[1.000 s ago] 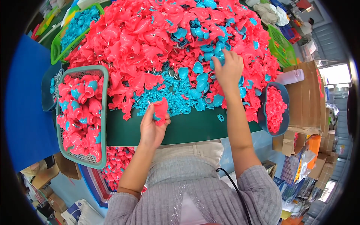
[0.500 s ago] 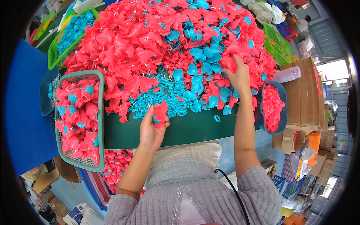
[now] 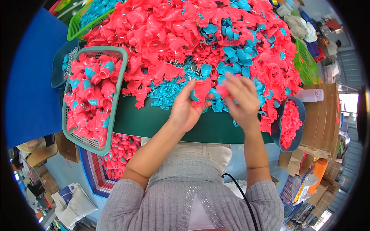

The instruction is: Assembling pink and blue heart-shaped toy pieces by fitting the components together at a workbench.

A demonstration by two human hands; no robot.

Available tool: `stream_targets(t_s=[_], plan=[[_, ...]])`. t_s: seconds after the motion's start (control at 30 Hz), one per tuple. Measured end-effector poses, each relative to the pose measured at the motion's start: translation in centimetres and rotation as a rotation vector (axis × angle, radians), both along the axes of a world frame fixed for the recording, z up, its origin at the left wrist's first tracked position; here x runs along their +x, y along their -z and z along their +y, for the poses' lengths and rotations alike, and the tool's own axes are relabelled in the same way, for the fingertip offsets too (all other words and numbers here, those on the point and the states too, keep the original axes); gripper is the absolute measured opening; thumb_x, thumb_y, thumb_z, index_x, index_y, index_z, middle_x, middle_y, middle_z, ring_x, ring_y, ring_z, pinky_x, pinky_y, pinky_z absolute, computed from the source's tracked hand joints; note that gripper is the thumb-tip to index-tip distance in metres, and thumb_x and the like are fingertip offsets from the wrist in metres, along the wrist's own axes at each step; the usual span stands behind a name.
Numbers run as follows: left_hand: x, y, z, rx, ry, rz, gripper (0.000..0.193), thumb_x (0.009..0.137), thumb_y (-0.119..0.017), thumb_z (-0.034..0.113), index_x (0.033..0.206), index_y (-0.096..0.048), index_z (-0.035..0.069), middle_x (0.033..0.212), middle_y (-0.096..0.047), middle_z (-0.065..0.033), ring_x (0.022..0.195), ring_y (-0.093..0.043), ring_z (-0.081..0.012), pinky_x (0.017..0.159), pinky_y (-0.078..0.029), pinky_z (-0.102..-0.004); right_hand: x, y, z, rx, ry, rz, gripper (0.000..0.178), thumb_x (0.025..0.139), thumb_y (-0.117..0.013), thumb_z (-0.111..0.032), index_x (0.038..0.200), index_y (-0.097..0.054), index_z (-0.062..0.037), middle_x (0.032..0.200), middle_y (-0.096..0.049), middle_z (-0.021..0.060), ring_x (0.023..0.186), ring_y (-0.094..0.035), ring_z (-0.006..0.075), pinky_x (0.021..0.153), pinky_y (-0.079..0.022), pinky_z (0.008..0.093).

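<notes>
Your left grip (image 3: 186, 111) is closed around a pink-and-blue shell (image 3: 201, 91); your right grip (image 3: 245, 102), nearly closed, pinches a blurred pink piece (image 3: 222, 91) above the desk (image 3: 148, 121).

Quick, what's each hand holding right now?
Left hand: closed on a pink-and-blue plastic piece.
Right hand: closed on a smaller-looking pink piece, partly hidden and blurred.

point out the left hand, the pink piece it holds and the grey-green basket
Left hand (image 3: 185, 110): head view, on the middle of the hand
Pink piece (image 3: 203, 89): head view, on its glossy pink surface
Grey-green basket (image 3: 117, 96): head view, on its right rim
</notes>
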State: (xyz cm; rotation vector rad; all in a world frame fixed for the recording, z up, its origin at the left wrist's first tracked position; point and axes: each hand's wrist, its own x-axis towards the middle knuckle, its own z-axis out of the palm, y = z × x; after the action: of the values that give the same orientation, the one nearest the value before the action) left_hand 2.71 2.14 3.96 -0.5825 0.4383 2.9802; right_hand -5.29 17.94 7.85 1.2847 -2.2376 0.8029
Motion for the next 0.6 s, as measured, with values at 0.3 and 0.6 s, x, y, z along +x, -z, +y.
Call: stream_targets(t_s=[0.3, 0.6], plan=[[2.2, 2.7, -3.3, -0.138, -0.144, -0.111, 0.023, 0.089, -0.062, 0.023, 0.106, -0.057, 0.008, 0.093, -0.062, -0.0051, 0.076, -0.060, -0.0194, 0.066, -0.048, -0.0320, -1.5, 3.3, 0.0, 0.232, 0.277, 0.011, 0.033, 0.066, -0.073, -0.010, 0.098, -0.065, -0.0053, 0.111, -0.062, 0.0091, 0.104, -0.053, 0.0295, 0.088, -0.041, 0.0435], [3.8, 3.5, -3.4, -0.144, -0.177, -0.223, 0.025, 0.088, -0.063, 0.023, 0.106, -0.053, 0.008, 0.093, -0.059, -0.0049, 0.072, -0.058, -0.0175, 0.064, -0.047, -0.0302, 1.4, 6.7, -3.8, 0.383, 0.064, -0.071, 0.015, 0.066, -0.073, -0.015, 0.076, -0.064, -0.0088, 0.089, -0.057, 0.0038, 0.092, -0.051, 0.0257, 0.081, -0.039, 0.0409]])
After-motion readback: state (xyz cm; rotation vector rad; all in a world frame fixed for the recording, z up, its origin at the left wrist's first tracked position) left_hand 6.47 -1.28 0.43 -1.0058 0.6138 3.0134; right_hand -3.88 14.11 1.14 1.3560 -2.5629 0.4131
